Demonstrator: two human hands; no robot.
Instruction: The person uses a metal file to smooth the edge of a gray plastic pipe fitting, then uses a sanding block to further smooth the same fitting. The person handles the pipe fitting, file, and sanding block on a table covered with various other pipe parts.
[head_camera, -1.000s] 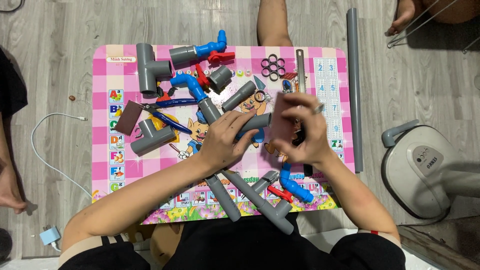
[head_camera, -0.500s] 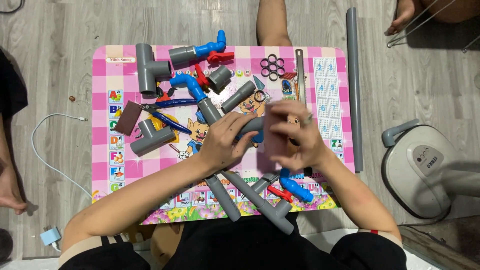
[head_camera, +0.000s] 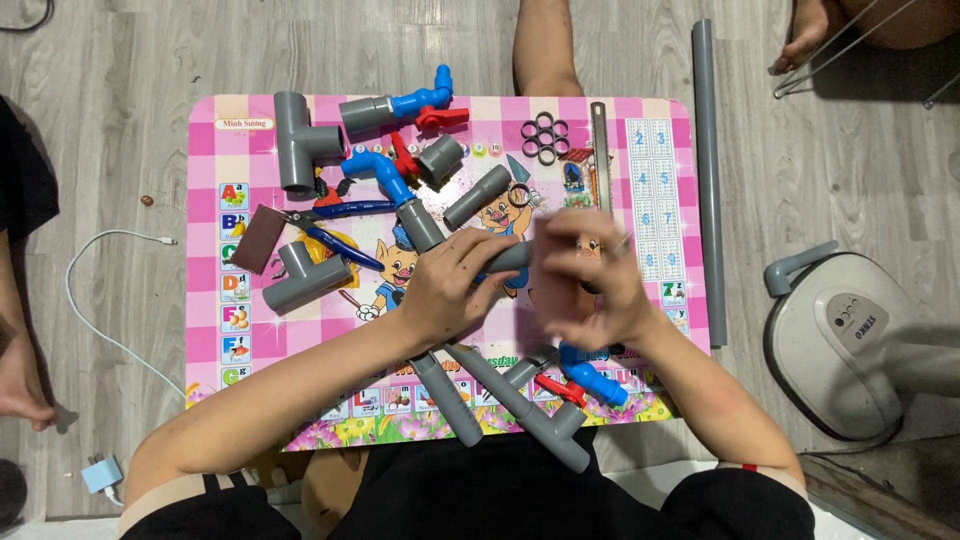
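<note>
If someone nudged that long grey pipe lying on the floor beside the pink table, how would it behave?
The long grey pipe looks round and smooth, so it would probably roll across the wooden floor. It lies perfectly straight, suggesting stiff plastic. Likely light for its length, being hollow pipe.

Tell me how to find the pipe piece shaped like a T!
Look at the pink checked table, in its far left corner. The grey T-shaped fitting lies there alone, left of the blue and red valve. It is the fattest fitting, with three open ends.
</note>
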